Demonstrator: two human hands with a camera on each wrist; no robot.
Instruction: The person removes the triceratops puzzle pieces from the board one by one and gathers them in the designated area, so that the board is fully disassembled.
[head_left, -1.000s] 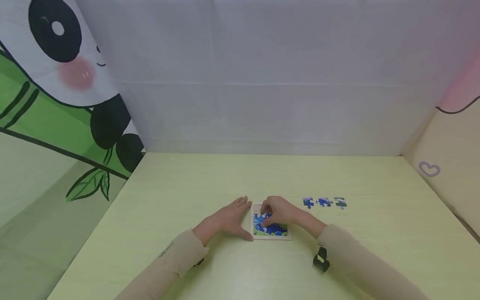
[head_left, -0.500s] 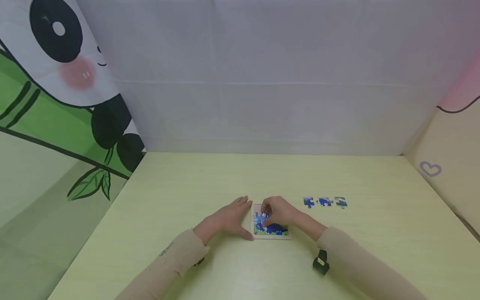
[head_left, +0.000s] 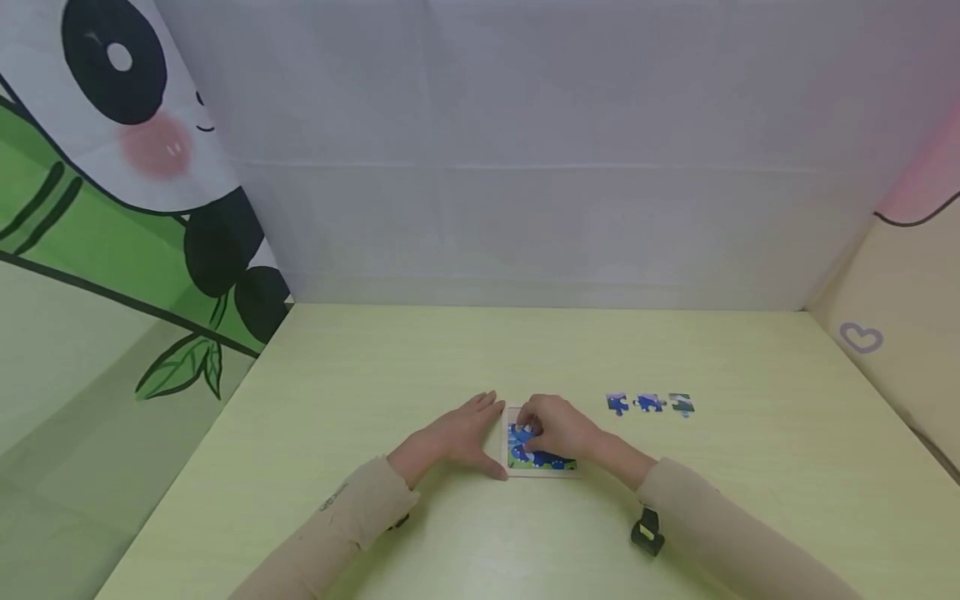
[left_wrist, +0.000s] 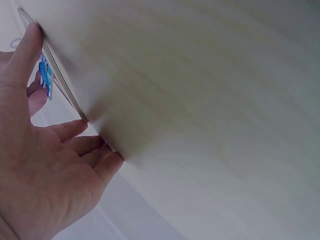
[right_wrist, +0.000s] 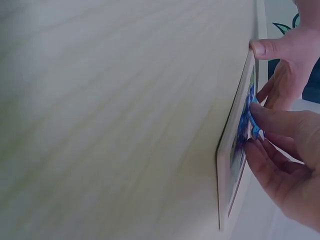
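Observation:
A small jigsaw puzzle in a pale wooden tray (head_left: 543, 473) lies on the table; its picture shows a blue dinosaur. My left hand (head_left: 467, 435) rests along the tray's left side, thumb at the near corner and fingers near the far one; in the left wrist view these fingers (left_wrist: 75, 131) look extended against the edge. Over the puzzle, my right hand (head_left: 558, 427) pinches a blue puzzle piece (right_wrist: 255, 122) between thumb and fingers, tilted up from the picture. The right hand hides the puzzle's upper right part in the head view.
Three loose puzzle pieces lie in a row right of the tray: a left one (head_left: 617, 404), a middle one (head_left: 649, 403) and a right one (head_left: 682, 403). A pale wall (head_left: 525, 233) rises behind the table (head_left: 390, 358), with a painted panel (head_left: 142, 167) at left.
My right hand has shifted slightly left and nearer over the puzzle, with the piece still pinched. The left hand and the loose pieces have stayed in place.

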